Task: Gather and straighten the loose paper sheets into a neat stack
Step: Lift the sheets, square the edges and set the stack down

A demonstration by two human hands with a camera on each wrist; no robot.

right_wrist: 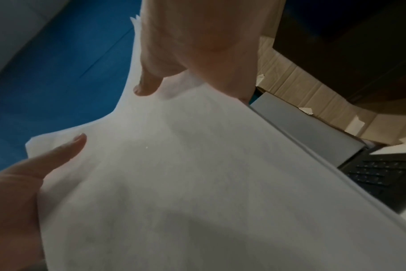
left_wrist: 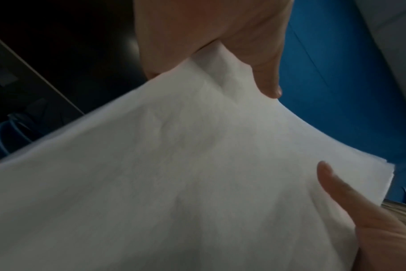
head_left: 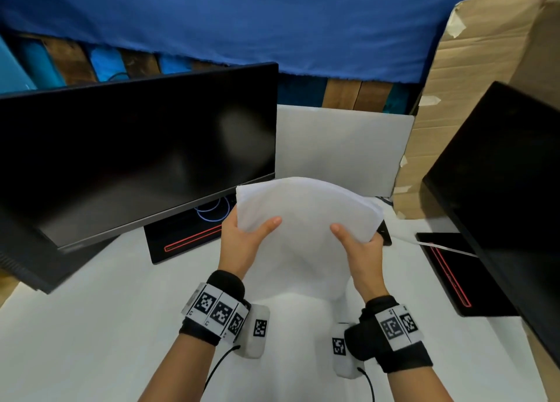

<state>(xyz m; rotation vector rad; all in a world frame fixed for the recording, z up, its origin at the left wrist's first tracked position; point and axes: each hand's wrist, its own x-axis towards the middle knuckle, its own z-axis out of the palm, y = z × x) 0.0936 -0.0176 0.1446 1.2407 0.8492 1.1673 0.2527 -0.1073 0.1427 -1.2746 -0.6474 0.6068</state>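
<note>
A stack of white paper sheets (head_left: 306, 219) stands upright in front of me, its top edge bowed and its lower edge down near the white table (head_left: 91, 326). My left hand (head_left: 242, 235) grips the stack's left side with the thumb on the front face. My right hand (head_left: 360, 244) grips the right side the same way. The left wrist view has the sheets (left_wrist: 174, 165) pinched under my left hand (left_wrist: 220, 45). In the right wrist view, my right hand (right_wrist: 197, 45) pinches the paper (right_wrist: 197, 183). One loose white sheet (head_left: 436, 245) lies over the right monitor's base.
A dark monitor (head_left: 136, 159) stands at the left and another (head_left: 500, 204) at the right, both with black bases. A grey laptop lid (head_left: 342, 147) stands behind the stack; its keyboard (right_wrist: 378, 174) shows. A cardboard box (head_left: 485, 68) is at the back right.
</note>
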